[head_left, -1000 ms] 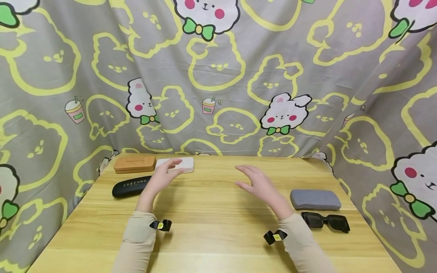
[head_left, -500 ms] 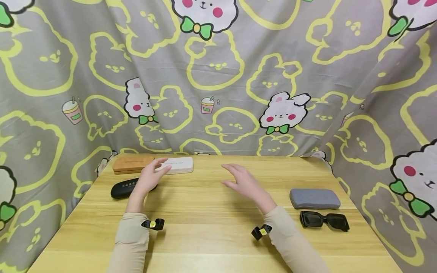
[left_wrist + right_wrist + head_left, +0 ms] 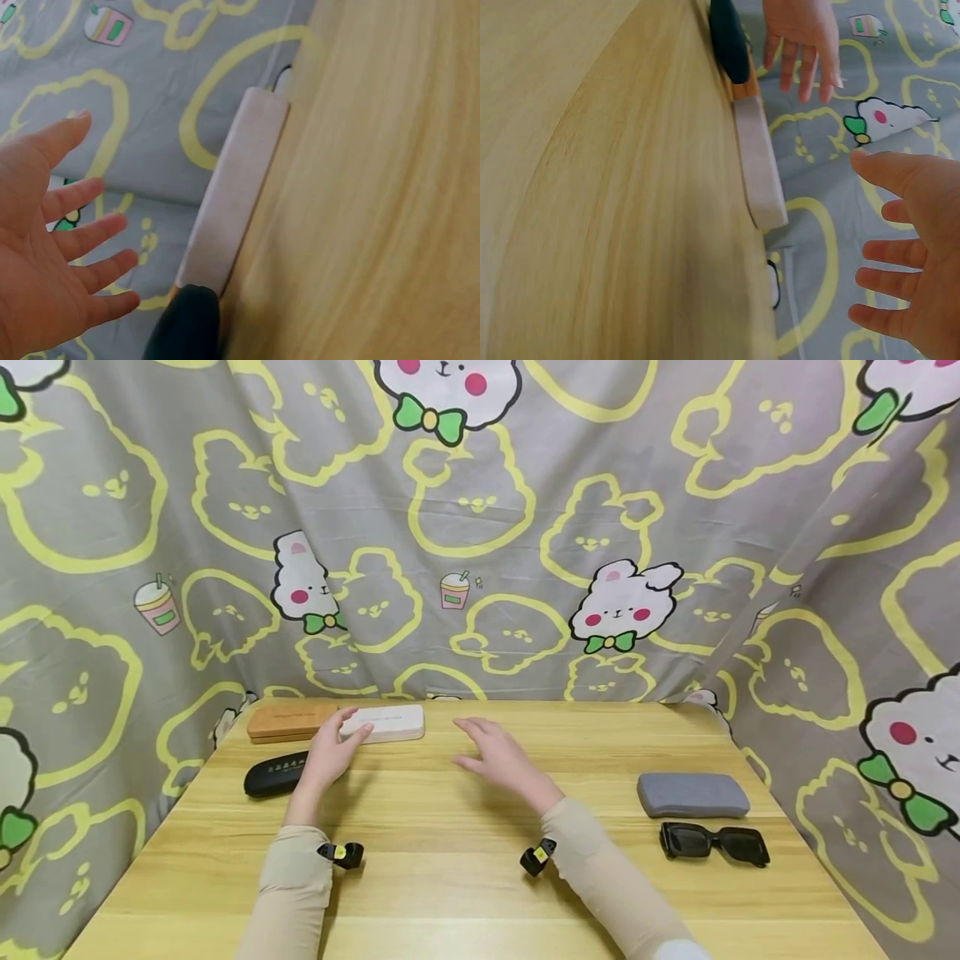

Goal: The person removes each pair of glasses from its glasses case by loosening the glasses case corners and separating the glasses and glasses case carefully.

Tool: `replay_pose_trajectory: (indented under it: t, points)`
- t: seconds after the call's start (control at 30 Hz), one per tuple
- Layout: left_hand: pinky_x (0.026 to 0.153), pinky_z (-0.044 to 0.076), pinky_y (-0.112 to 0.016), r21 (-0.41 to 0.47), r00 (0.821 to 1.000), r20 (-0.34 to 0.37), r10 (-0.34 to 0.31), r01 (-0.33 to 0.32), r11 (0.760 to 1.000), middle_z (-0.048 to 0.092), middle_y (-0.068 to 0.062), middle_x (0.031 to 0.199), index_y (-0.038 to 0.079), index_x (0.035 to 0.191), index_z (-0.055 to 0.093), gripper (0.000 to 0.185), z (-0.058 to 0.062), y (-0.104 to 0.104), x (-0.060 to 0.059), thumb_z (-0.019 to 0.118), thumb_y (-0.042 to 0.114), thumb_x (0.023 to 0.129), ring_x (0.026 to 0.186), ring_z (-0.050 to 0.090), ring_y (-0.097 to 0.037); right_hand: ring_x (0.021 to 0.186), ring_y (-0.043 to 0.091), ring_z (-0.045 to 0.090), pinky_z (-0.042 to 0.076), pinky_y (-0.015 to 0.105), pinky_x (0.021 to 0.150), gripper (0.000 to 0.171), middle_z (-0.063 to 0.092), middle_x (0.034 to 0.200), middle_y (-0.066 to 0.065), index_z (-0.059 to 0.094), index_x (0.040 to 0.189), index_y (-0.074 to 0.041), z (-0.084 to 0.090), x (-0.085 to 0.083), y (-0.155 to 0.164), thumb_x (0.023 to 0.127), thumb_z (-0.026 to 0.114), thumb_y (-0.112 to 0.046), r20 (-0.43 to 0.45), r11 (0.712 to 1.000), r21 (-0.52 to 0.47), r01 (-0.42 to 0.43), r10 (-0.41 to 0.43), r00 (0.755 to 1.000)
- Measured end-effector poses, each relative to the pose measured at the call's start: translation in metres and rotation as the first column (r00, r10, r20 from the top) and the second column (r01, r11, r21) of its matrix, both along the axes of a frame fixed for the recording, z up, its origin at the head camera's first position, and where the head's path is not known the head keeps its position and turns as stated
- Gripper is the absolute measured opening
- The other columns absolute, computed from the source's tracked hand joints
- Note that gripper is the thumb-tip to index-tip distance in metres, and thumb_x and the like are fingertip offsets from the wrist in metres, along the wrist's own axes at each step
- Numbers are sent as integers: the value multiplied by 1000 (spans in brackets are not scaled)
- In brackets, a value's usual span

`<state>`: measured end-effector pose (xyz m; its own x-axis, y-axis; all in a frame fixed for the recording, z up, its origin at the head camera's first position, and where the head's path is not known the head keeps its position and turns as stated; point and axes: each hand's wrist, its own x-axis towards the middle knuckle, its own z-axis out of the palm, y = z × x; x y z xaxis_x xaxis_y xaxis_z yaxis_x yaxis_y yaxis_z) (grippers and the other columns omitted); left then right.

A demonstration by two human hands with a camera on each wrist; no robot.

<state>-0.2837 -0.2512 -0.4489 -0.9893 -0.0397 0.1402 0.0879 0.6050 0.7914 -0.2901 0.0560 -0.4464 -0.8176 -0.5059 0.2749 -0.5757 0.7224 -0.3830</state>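
My left hand point(image 3: 335, 747) is open, its straight fingers reaching over the left end of a white glasses case point(image 3: 392, 723) at the table's back edge. In the left wrist view the left hand point(image 3: 52, 240) has spread fingers and holds nothing, beside the white case point(image 3: 236, 191). My right hand point(image 3: 497, 754) hovers open above the table, a little right of the white case and apart from it. The right wrist view shows the right hand point(image 3: 907, 247) with spread fingers, the white case point(image 3: 759, 161) and the left hand point(image 3: 802, 37) beyond.
A brown case point(image 3: 288, 721) lies left of the white one, and a black case point(image 3: 272, 774) sits in front of it near my left hand. A grey case point(image 3: 692, 794) and black sunglasses point(image 3: 714, 843) lie at the right. Printed cloth walls the wooden table point(image 3: 450, 877) on three sides.
Both hands have shifted left. My right hand moved from mid-table towards the white case. My left hand drew slightly left, its fingers still at the case's left end.
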Motion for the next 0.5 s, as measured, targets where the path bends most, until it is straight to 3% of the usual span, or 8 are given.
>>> replay_pose_trajectory:
  t: [0.17,0.5]
  points:
    - [115,24,-63,-7,1000,0,29,-29,1000,29,-23,157,10,151,34,76,-6,0,-2,53,56,94,145,25,-44,136,31,46,37,50,113,70,48,147,11,38,150,-19,-7,-8,-13,90,67,-39,-2,1000,26,-3,3,1000]
    - [116,21,-63,-170,997,-45,56,-63,983,34,-26,153,7,150,36,73,-11,3,-13,51,54,96,141,28,-48,134,31,47,39,48,112,71,48,147,12,37,150,-17,-14,-27,-36,91,65,-43,-42,998,61,-11,13,999]
